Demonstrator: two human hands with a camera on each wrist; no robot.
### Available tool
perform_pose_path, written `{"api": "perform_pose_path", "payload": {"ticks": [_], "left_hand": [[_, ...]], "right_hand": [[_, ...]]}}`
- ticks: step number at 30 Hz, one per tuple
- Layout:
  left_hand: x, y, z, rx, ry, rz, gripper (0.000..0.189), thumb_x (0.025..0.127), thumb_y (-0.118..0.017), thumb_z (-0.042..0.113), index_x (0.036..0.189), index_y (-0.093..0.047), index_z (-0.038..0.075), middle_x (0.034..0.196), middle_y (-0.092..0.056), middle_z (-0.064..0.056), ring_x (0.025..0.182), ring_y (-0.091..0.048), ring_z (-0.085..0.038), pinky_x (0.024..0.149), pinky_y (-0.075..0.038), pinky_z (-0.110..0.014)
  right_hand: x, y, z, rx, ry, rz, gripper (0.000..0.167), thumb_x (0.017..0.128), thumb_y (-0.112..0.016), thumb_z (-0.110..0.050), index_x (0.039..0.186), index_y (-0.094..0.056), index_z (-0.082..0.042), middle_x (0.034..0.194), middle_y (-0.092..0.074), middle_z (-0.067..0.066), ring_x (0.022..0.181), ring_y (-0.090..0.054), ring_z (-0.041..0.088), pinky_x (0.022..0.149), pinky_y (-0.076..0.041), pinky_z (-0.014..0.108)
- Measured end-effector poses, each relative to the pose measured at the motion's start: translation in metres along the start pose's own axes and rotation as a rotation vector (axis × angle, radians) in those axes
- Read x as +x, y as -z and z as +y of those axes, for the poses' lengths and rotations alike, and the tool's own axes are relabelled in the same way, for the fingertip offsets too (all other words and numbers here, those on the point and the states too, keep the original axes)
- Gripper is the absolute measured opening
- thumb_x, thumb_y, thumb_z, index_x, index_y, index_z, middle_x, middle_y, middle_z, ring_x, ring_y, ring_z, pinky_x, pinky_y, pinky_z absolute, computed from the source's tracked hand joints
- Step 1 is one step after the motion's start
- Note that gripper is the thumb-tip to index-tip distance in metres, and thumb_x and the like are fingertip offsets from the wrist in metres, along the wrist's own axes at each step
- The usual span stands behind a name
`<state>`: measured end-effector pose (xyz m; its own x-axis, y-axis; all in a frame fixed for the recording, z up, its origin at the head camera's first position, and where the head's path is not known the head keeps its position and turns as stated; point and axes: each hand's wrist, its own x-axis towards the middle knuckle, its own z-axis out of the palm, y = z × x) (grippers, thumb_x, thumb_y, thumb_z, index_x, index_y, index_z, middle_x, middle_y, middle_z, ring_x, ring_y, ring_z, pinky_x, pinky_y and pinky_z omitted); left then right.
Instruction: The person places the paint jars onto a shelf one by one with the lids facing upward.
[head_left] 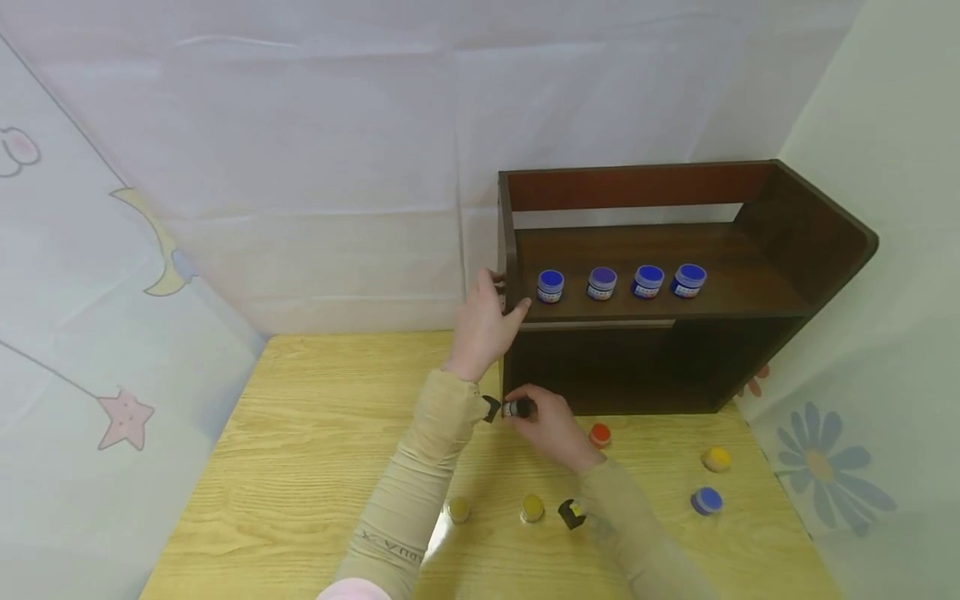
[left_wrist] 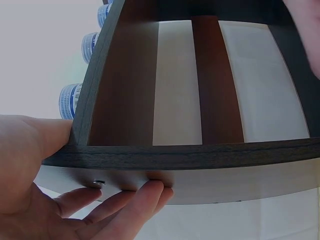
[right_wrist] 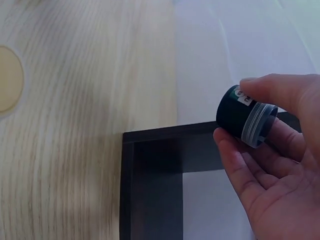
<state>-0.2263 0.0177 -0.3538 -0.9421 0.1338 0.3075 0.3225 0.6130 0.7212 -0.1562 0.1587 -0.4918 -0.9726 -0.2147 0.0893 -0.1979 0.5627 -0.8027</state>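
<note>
My left hand (head_left: 483, 329) grips the left side panel of a dark brown wooden shelf (head_left: 757, 279). In the left wrist view the thumb lies by the front corner, and the fingers (left_wrist: 145, 200) rest along the panel's outer face. Lower down, my right hand (head_left: 553, 425) pinches a small dark paint jar (right_wrist: 245, 115) between thumb and fingers. The jar is tilted on its side, its clear ridged lid toward the palm, close to the shelf's lower left corner. On the upper board stand several blue-purple paint jars (head_left: 602, 283) in a row.
A red jar (head_left: 600, 435) stands just before the shelf. Two yellowish jars (head_left: 532, 508) are on the wooden table (head_left: 315, 442) near its front. At the right are an orange-yellow jar (head_left: 717, 459) and a blue jar (head_left: 707, 501). Fabric-covered walls (head_left: 337, 167) rise behind and beside.
</note>
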Motion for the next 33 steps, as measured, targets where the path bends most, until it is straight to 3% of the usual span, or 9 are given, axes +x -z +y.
{"api": "perform_pose_path", "payload": {"ticks": [6,13,16,18,20,23,29,33], "left_hand": [[0.0,0.0,0.0,-0.004,0.003,-0.005,0.054,0.098,-0.07,0.031,0.135,-0.043,0.001,0.123,-0.063,-0.016,0.1,-0.066,-0.031,0.079,-0.056,-0.043],[0.0,0.001,0.0,-0.012,0.004,-0.018,0.055,0.099,-0.07,0.03,0.136,-0.042,0.001,0.125,-0.062,-0.018,0.103,-0.066,-0.032,0.081,-0.056,-0.043],[-0.001,0.001,0.001,-0.011,0.008,-0.018,0.054,0.099,-0.07,0.03,0.136,-0.042,0.001,0.125,-0.062,-0.017,0.104,-0.065,-0.032,0.082,-0.056,-0.043],[0.0,0.001,0.001,-0.01,0.01,-0.016,0.054,0.099,-0.07,0.03,0.136,-0.043,0.001,0.125,-0.062,-0.017,0.104,-0.065,-0.032,0.082,-0.055,-0.043],[0.0,0.001,0.001,-0.008,0.01,-0.014,0.054,0.099,-0.07,0.03,0.135,-0.043,0.001,0.125,-0.062,-0.017,0.104,-0.065,-0.032,0.083,-0.056,-0.043],[0.0,0.001,0.001,-0.005,0.009,-0.01,0.054,0.098,-0.07,0.03,0.135,-0.043,0.001,0.125,-0.062,-0.017,0.103,-0.066,-0.032,0.082,-0.056,-0.043],[-0.001,0.001,0.001,-0.006,0.004,-0.003,0.054,0.098,-0.07,0.03,0.135,-0.043,0.001,0.124,-0.062,-0.017,0.102,-0.066,-0.032,0.081,-0.056,-0.043],[0.0,0.0,0.001,-0.002,0.007,-0.002,0.054,0.098,-0.07,0.031,0.135,-0.044,0.001,0.125,-0.062,-0.016,0.103,-0.066,-0.032,0.081,-0.056,-0.043]], "right_hand": [[-0.003,0.011,-0.002,0.045,-0.019,0.068,0.038,0.086,-0.082,-0.006,0.121,-0.067,-0.007,0.111,-0.069,0.007,0.092,-0.068,0.019,0.082,-0.056,0.04],[-0.004,0.025,-0.005,0.05,0.002,0.142,0.037,0.086,-0.082,-0.006,0.121,-0.069,-0.007,0.116,-0.069,0.009,0.103,-0.066,0.028,0.09,-0.054,0.046],[-0.004,0.03,-0.006,0.102,0.012,0.158,0.038,0.087,-0.08,-0.003,0.123,-0.069,-0.006,0.114,-0.069,0.01,0.098,-0.069,0.025,0.084,-0.057,0.039],[-0.004,0.033,-0.007,0.132,0.011,0.166,0.038,0.088,-0.079,-0.002,0.124,-0.068,-0.006,0.108,-0.07,0.01,0.085,-0.07,0.022,0.071,-0.058,0.033],[-0.005,0.036,-0.008,0.162,0.005,0.17,0.038,0.089,-0.078,-0.002,0.126,-0.067,-0.006,0.104,-0.071,0.01,0.072,-0.069,0.02,0.057,-0.054,0.028],[-0.006,0.038,-0.01,0.17,0.0,0.175,0.039,0.09,-0.077,-0.002,0.127,-0.066,-0.007,0.101,-0.071,0.01,0.059,-0.063,0.018,0.047,-0.044,0.027],[-0.007,0.04,-0.009,0.196,0.009,0.201,0.04,0.089,-0.077,0.001,0.127,-0.064,-0.004,0.104,-0.07,0.011,0.067,-0.067,0.017,0.053,-0.05,0.027],[-0.008,0.044,-0.01,0.189,0.006,0.249,0.038,0.09,-0.08,-0.009,0.124,-0.065,-0.006,0.099,-0.07,0.009,0.066,-0.067,0.018,0.052,-0.048,0.027]]}}
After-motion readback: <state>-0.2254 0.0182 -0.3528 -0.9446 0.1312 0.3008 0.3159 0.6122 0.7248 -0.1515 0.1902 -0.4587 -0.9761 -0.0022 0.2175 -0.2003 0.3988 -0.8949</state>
